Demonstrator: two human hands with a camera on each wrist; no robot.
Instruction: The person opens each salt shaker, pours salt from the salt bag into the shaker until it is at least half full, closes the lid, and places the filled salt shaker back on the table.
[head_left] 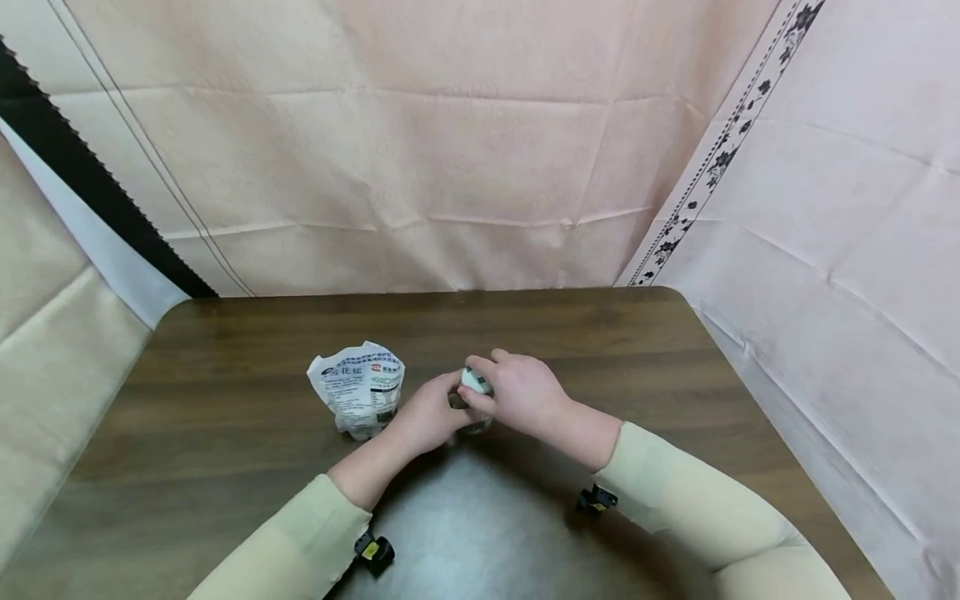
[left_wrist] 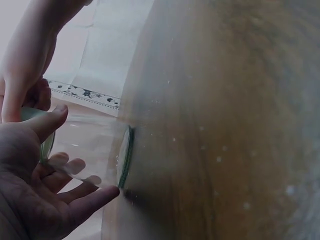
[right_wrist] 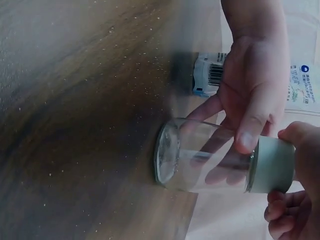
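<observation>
A clear glass jar (right_wrist: 200,167) with a pale green lid (right_wrist: 274,165) stands upright on the wooden table, and it looks empty. My left hand (head_left: 431,414) holds the jar's body, its fingers and thumb curled around the glass. From above, my right hand (head_left: 522,392) grips the lid with thumb and fingers. In the left wrist view the jar's base (left_wrist: 126,156) meets the tabletop, while the lid is mostly behind the hands. A white printed plastic bag (head_left: 360,389) stands close to the left of my left hand.
The brown wooden table (head_left: 225,467) has its far edge in front of a pale cloth curtain (head_left: 420,150). Another cloth with a dark floral border (head_left: 720,158) hangs along the right side. A black wrist camera sits on each sleeve.
</observation>
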